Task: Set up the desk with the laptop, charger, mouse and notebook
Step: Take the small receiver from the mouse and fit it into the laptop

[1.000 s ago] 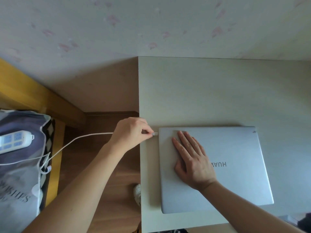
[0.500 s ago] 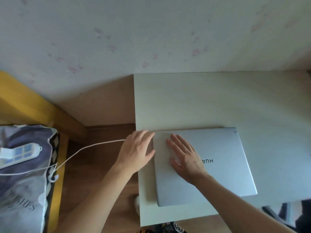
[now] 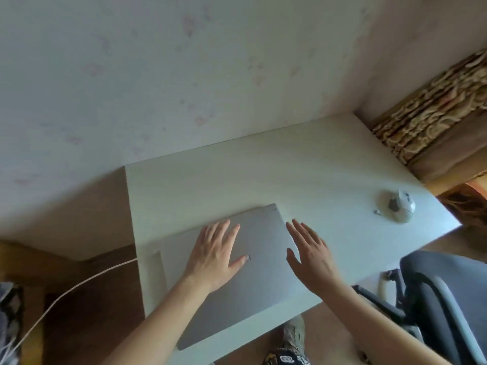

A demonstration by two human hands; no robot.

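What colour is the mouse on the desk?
White, with a grey patch on its side; the mouse shows in the head view, on the desk.

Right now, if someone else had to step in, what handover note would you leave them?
Left hand: open, flat on the closed laptop.
Right hand: open, at the laptop's right edge, holding nothing.
Laptop: near the front left of the desk, lid shut.
Charger cable: runs from the floor side up to the laptop's left edge; the plug itself is too small to confirm.
Mouse: on the desk, far right.
Notebook: not in view.
Left: open the laptop, bring the mouse closer, fetch the notebook.
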